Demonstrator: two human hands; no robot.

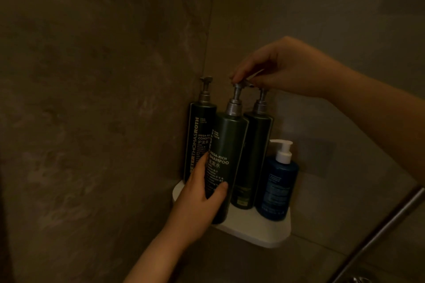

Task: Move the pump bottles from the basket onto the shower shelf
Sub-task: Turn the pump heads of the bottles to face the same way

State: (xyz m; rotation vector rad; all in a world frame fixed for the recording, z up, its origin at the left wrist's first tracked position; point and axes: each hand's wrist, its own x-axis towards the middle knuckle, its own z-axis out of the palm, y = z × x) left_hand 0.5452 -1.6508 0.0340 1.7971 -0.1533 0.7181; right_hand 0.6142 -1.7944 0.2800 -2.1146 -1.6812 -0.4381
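Pump bottles: four, all on one white corner shower shelf (259,230). Three tall, dark green, with grey pump heads; one shorter, blue, with a white pump.

- conditioner bottle (197,145): tall, dark green, upright at the back left, in the corner of the tiled walls (103,76); untouched at the pump.
- shampoo bottle (230,145): tall, dark green, at the front of the group, slightly tilted, overlapping the conditioner bottle's label; base at the shelf's front left edge, partly hidden behind the left hand (200,202).
- third dark green bottle (255,156): label unreadable, upright just right of the shampoo bottle.
- blue bottle (276,188): upright at the right end of the shelf, just beside the third dark green bottle.

Hands: two.
- left hand: from below, fingers (203,167) wrapped round the lower body of the shampoo bottle, thumb across the front of its label.
- right hand (287,69): from the right, above the bottles, fingertips (236,78) pinching the shampoo bottle's pump head from above; pump of the third dark green bottle under the palm, contact not discernible.

Shelf contents: four bottles, grouped from the corner to the right end.

Metal rail (379,230): one, grey, slanting across the lower right, well apart from the shelf.
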